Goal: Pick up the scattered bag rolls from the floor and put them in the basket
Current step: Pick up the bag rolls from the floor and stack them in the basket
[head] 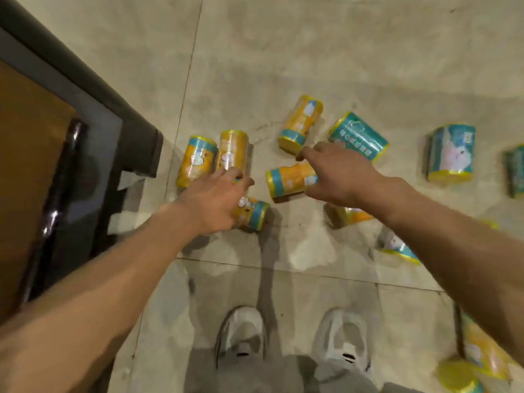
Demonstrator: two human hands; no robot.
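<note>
Both hands reach down, the left hand seemingly gripping a roll, the right hand curling onto another roll; close fingers firmly before lifting.

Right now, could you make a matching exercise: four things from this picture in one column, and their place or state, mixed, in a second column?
Things:
1. left hand
2. right hand
3. teal roll with rabbit
4. white shoes

Places or states:
A. bottom centre, on the floor tiles
B. over the yellow roll lying sideways
C. far right, touched by no hand
D. on a yellow roll nearest the dark door frame side

Pairs: 1-D, 2-B, 3-C, 4-A
</note>
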